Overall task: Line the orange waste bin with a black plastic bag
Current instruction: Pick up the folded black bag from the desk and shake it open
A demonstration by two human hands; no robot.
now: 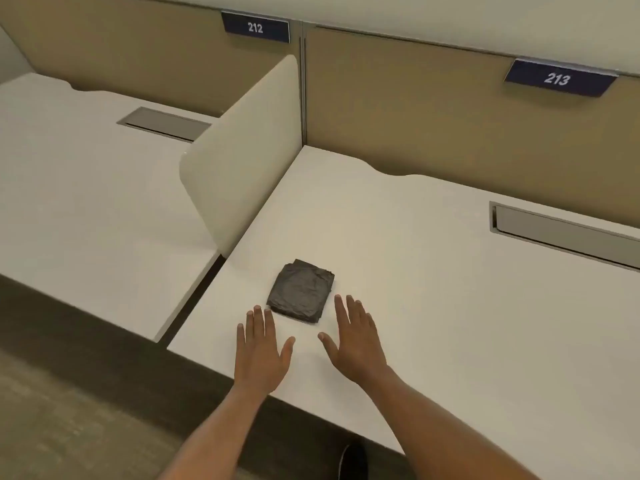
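Note:
A folded black plastic bag (pixel 300 291) lies flat on the white desk (pixel 433 306), near its front left corner. My left hand (pixel 261 346) hovers palm down just in front of the bag's left corner, fingers spread and holding nothing. My right hand (pixel 353 336) is stretched out at the bag's right side, fingers apart and empty. Neither hand touches the bag. No orange waste bin is in view.
A cream divider panel (pixel 242 157) separates this desk from the neighbouring desk (pixel 86 185) on the left. Tan partition walls carry number signs 212 (pixel 255 27) and 213 (pixel 557 79). A cable slot (pixel 561 233) sits at the desk's back right. Dark carpet (pixel 69 410) lies below.

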